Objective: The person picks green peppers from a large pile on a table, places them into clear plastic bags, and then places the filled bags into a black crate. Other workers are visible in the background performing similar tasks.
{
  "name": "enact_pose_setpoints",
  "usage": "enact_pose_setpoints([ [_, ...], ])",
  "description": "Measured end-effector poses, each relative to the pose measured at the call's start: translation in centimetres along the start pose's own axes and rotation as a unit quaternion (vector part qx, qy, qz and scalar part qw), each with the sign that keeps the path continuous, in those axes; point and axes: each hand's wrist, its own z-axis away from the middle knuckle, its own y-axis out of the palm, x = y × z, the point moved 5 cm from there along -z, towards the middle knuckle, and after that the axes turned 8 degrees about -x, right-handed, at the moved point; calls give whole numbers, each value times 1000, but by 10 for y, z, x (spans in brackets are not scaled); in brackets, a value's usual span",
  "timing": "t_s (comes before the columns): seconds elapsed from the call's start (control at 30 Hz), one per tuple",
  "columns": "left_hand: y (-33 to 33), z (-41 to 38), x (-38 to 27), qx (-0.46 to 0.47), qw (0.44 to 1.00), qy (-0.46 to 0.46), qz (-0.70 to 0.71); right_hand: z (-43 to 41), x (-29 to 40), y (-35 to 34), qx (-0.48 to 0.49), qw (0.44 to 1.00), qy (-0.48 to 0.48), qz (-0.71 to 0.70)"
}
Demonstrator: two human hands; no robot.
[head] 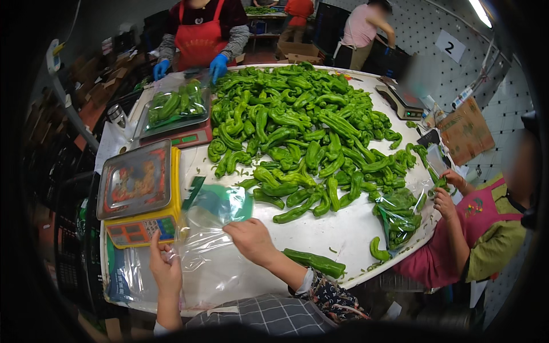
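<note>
A clear plastic bag with green printing (214,227) lies over the white table, with no peppers visible in it. My left hand (166,268) pinches its left side between thumb and fingers, close to the keypad of a yellow weighing scale (141,231). The bag's right side is under the fingertips of my right hand (253,240). Beyond my hands lies a large pile of green peppers (296,128). One long green pepper (315,262) rests beside my right forearm. More printed plastic bags (131,274) lie at the table's near left corner.
Across the table, a person in blue gloves (199,38) stands by a bagged batch of peppers (176,103) on a red scale (184,139). At right, a person in a pink apron (459,231) holds peppers near a partly filled bag (399,216). Another scale (401,100) stands at the far right edge.
</note>
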Motion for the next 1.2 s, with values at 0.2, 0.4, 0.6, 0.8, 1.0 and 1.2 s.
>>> enact_pose_setpoints([
  [0.2, -4, 15, 15, -106, 903, 333, -251, -4, 8, -10, -54, 998, -20, 36],
  [0.4, -13, -2, -8, -173, 896, 381, -151, 16, 4, 0, -39, 999, 19, -1],
  [0.6, -11, 30, -19, -7, 930, 306, -206, 24, -14, 23, 4, 997, -81, 4],
  [0.8, -3, 22, -17, -22, 930, 267, -251, 41, -10, 26, 54, 995, -75, 23],
  [1.0, 17, 26, -2, 81, 957, 273, -51, 39, 0, 13, 20, 1000, -5, 5],
  [1.2, 16, 45, 7, 231, 960, 157, -14, 54, 2, -34, 170, 979, 64, -98],
])
